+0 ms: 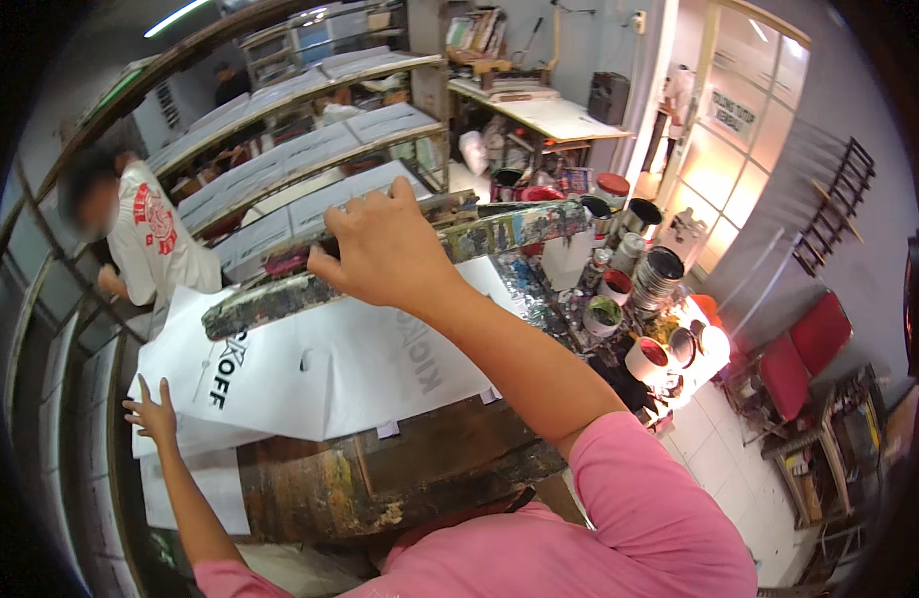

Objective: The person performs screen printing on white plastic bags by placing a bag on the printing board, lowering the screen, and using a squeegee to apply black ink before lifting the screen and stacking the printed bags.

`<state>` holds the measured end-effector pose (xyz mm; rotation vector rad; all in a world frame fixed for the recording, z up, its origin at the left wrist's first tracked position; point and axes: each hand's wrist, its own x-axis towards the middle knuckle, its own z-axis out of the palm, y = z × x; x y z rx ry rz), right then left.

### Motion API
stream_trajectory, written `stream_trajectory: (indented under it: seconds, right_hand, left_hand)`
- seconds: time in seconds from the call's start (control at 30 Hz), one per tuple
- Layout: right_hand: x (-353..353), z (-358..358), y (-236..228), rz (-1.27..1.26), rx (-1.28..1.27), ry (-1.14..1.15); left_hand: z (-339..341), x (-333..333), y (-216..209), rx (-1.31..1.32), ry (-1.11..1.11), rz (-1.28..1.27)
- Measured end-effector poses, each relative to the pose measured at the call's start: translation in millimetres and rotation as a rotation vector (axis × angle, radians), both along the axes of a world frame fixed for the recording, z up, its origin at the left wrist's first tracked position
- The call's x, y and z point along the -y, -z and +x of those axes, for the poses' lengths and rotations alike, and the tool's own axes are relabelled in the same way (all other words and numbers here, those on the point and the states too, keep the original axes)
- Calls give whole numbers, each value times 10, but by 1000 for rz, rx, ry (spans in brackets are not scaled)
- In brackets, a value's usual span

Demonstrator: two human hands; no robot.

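My right hand [385, 244] reaches up across the table and is closed over the near bar of a raised screen-printing frame [534, 227], whose wood is crusted with dried paint. Below the frame lies a white sheet [280, 394] with black lettering, its near edge lifted and curling. My left hand [152, 411], fingers spread, is at the left edge of that sheet; whether it pinches the edge cannot be made out. Under the sheet is a worn, stained wooden board [310, 488].
Pots and cans of ink [663, 269] crowd the table's right side. Racks [280, 149] with printed sheets stand beyond. At the left is a person in a white shirt [165, 229]. A red chair [793, 349] stands at the right, near a glazed door [728, 149].
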<state>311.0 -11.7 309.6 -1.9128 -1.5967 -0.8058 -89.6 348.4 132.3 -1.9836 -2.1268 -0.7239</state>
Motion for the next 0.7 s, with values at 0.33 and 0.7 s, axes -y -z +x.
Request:
stream_trajectory:
  seconds: [0.33,0.7]
  right_hand:
    - [48,-162,78,31,-8,0]
    - [262,-326,469,-9,-15,24]
  left_hand:
    - [1119,2260,-308,1191,1331,-576]
    - [1253,2702,-583,1791,1499,-975]
